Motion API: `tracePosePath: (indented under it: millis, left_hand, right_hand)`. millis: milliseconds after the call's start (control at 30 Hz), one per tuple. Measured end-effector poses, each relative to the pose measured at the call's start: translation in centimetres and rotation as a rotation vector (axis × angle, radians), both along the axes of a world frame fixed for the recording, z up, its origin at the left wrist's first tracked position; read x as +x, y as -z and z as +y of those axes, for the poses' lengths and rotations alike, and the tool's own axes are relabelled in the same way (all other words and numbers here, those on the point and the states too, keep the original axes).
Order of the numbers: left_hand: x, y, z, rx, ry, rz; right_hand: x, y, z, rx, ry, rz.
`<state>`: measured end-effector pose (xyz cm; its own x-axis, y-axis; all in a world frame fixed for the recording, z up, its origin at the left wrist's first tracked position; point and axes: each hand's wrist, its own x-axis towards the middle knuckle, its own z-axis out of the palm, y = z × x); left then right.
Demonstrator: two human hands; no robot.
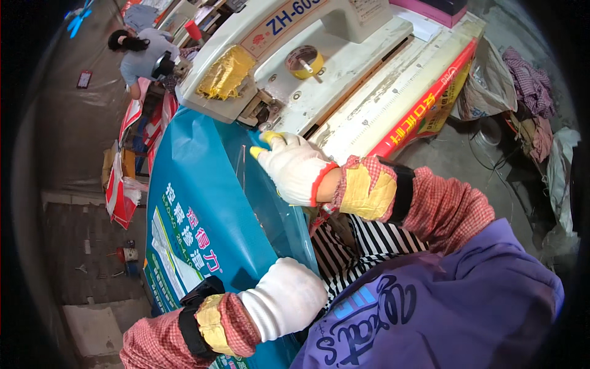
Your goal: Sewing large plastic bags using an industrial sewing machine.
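Note:
A large blue printed bag (209, 184) with a clear plastic inner edge lies across the front, its top end under the head of a white industrial sewing machine (246, 80). My right hand (292, 167), in a white glove with yellow fingertips, rests near the needle area. Its thumb and fingers are apart, with the fingertips on the bag's edge. Lower down, my left hand (284, 299), gloved in white, is closed round the bag's near edge; its fingers are mostly hidden.
A yellow tape roll (304, 62) sits on the machine bed. Along the table front runs a red and yellow printed strip (424, 101). Another person (144, 55) works at the far left by red and white bags (126, 166). White sacks (488, 83) and cloth stand at right.

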<state>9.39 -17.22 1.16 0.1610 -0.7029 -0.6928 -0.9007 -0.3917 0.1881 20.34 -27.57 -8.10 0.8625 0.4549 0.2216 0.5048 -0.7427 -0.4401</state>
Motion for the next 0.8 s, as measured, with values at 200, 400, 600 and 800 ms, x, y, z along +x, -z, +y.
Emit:
tracePosePath:
  millis: [200,400,600,800]
  left_hand:
    - [0.4,0.4,-1.4,-0.016,0.072,0.041]
    - [0.8,0.8,-1.5,-0.025,0.064,0.075]
    - [2.4,1.1,-2.9,0.025,0.068,-0.011]
    - [7.2,-1.0,-3.9,0.455,-0.092,-0.104]
  right_hand:
    - [1.9,1.9,1.8,-0.667,-0.476,-0.127]
    - [0.3,0.5,2.7,-0.127,0.092,0.275]
    - [1.9,4.2,4.7,-0.034,0.236,0.204]
    - [3.0,4.4,6.8,-0.090,0.328,0.086]
